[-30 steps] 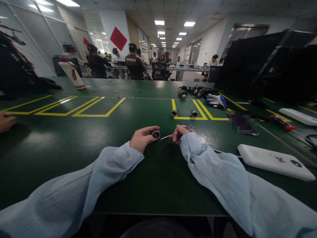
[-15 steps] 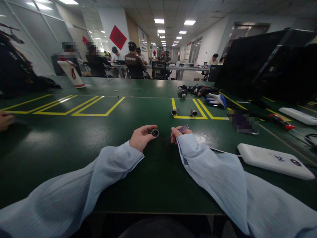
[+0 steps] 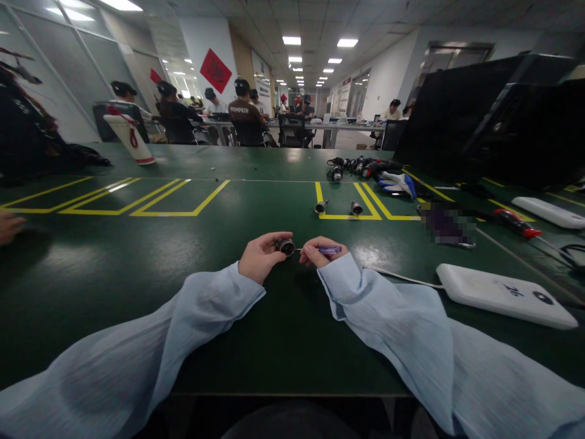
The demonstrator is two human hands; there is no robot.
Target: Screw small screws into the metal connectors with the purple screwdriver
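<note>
Centrally, a small metal part (image 3: 287,247) meets a purple-handled tool (image 3: 329,249)

The metal part, round and dark-faced, sits at the middle of the frame, pinched between the thumb and fingers of the left hand (image 3: 261,255). Just right of it, the right hand (image 3: 317,250) is closed around the tool, its thin shaft pointing at the part; whether they touch is unclear. Both hands are above a green worktop (image 3: 256,347). Right of upper centre stand two metal fittings (image 3: 356,208); at lower right lies a white device (image 3: 503,296). Another person's hand (image 3: 10,227) shows at the left edge.
</note>
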